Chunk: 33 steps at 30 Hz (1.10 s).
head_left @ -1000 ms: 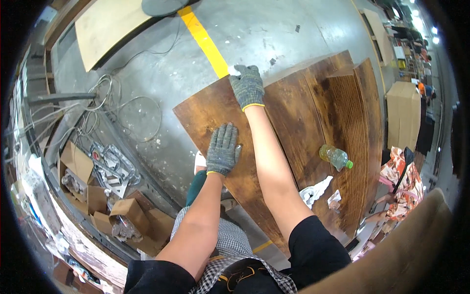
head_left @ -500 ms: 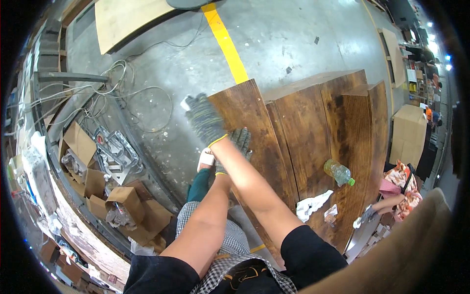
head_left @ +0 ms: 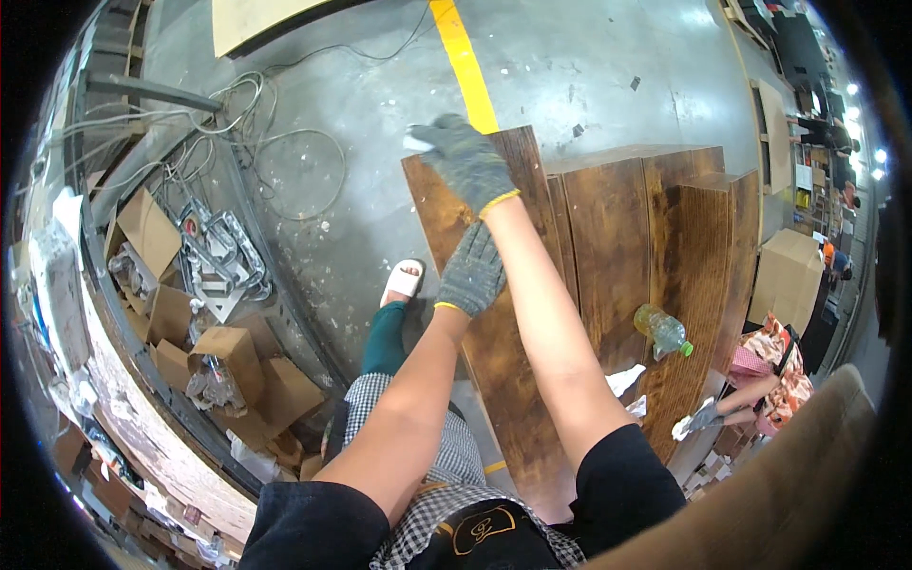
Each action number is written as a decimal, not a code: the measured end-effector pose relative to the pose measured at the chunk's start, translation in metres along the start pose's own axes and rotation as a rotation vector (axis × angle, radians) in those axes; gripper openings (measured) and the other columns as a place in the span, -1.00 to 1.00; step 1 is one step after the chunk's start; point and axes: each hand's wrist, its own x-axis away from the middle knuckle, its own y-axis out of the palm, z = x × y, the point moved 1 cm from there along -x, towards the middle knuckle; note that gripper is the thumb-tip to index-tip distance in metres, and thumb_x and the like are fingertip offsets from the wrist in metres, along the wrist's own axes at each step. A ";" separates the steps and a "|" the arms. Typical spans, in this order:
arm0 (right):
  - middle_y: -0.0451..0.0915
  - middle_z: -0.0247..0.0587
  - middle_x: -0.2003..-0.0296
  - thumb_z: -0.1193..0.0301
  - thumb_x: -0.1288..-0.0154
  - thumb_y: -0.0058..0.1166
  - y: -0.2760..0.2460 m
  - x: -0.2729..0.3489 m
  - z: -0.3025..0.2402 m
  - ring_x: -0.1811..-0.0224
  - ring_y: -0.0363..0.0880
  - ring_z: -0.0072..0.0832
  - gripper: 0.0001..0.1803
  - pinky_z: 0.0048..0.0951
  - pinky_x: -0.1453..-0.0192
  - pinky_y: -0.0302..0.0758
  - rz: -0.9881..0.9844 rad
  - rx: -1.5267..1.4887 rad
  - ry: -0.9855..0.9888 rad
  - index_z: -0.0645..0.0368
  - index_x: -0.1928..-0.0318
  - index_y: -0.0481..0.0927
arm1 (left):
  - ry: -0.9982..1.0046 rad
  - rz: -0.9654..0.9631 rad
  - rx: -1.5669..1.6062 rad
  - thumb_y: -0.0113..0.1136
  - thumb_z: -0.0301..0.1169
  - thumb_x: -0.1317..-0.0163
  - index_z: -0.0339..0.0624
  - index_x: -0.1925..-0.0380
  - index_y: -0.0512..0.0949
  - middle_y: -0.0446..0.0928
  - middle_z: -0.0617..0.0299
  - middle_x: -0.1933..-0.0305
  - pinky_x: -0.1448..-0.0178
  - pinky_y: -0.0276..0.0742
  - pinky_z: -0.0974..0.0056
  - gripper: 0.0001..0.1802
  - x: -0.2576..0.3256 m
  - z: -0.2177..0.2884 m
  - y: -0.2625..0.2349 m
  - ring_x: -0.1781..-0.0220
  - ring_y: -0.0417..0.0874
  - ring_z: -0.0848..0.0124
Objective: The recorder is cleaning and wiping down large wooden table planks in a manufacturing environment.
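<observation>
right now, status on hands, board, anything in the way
Left hand flat on brown board. Right hand at far end, gripping white wad. Bottle right, apart from hands.

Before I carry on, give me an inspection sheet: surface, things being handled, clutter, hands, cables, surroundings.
Surface: brown wooden boards with darker patches.
Things handled: leftmost board; white wad, material unclear.
Clutter: bottle with a green cap, lying on its side; white scraps near it.
Hands: left hand flat on the leftmost board; right hand holds the wad over its far end, contact unclear.
Cables: loose cables looped at left.
Surroundings: cardboard boxes at left; another person's gloved hand at right.
</observation>
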 end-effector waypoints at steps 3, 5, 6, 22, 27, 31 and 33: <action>0.57 0.00 -0.03 0.45 -0.21 0.20 0.030 -0.011 -0.019 -0.08 0.59 -0.07 -0.58 -0.21 -0.22 0.54 -0.038 0.253 -0.097 -0.06 -0.11 0.67 | -0.091 0.103 0.421 -0.02 -0.13 -0.40 -0.26 -0.37 0.38 0.28 -0.07 -0.51 -0.66 0.01 -0.05 -0.37 0.003 -0.004 0.006 -0.54 0.27 0.03; 0.56 -0.01 -0.05 0.46 -0.22 0.19 0.045 -0.006 -0.021 -0.10 0.59 -0.08 -0.59 -0.22 -0.22 0.54 -0.020 0.290 -0.152 -0.08 -0.10 0.67 | -0.005 0.213 0.485 0.03 -0.17 -0.39 -0.27 -0.35 0.39 0.31 -0.06 -0.49 -0.63 0.06 -0.08 -0.39 0.016 -0.015 0.009 -0.52 0.30 0.03; 0.56 -0.03 -0.07 0.46 -0.23 0.18 0.048 0.009 -0.013 -0.11 0.59 -0.09 -0.60 -0.23 -0.22 0.55 -0.003 0.344 -0.172 -0.09 -0.09 0.68 | -0.009 0.217 0.495 0.03 -0.17 -0.39 -0.27 -0.35 0.39 0.31 -0.06 -0.49 -0.63 0.06 -0.08 -0.39 0.030 -0.013 0.000 -0.52 0.30 0.03; 0.58 -0.08 -0.05 0.40 -0.31 0.13 0.038 0.120 -0.045 -0.11 0.60 -0.13 -0.62 -0.18 -0.18 0.58 0.089 0.335 -0.087 -0.14 -0.13 0.65 | -0.702 0.087 -0.284 0.14 -0.21 -0.32 -0.27 -0.39 0.33 0.14 -0.11 -0.58 -0.65 -0.03 -0.12 -0.33 0.453 -0.097 -0.038 -0.61 0.07 -0.15; 0.59 -0.11 -0.03 0.50 -0.35 0.01 0.054 0.151 -0.041 -0.08 0.62 -0.15 -0.65 -0.19 -0.11 0.60 -0.048 0.378 -0.135 -0.11 -0.07 0.67 | -0.659 0.271 -0.146 0.16 -0.18 -0.35 -0.23 -0.43 0.29 0.06 -0.09 -0.62 -0.65 -0.04 -0.09 -0.30 0.363 -0.096 -0.031 -0.62 0.03 -0.14; 0.58 -0.11 -0.11 0.47 -0.37 0.02 0.048 0.260 -0.066 -0.16 0.56 -0.20 -0.65 -0.21 -0.25 0.51 -0.145 0.434 -0.190 -0.08 -0.11 0.64 | -0.547 0.411 -0.051 0.17 -0.16 -0.36 -0.20 -0.45 0.27 0.10 -0.13 -0.59 -0.64 -0.01 -0.07 -0.28 0.252 -0.091 -0.052 -0.62 0.05 -0.14; 0.56 -0.13 -0.14 0.47 -0.40 -0.02 0.043 0.319 -0.077 -0.16 0.57 -0.19 -0.64 -0.20 -0.23 0.51 -0.227 0.329 -0.104 -0.10 -0.14 0.63 | -0.472 0.432 -0.047 0.19 -0.12 -0.36 -0.23 -0.45 0.27 0.10 -0.14 -0.59 -0.64 -0.01 -0.07 -0.25 0.199 -0.083 -0.063 -0.62 0.05 -0.14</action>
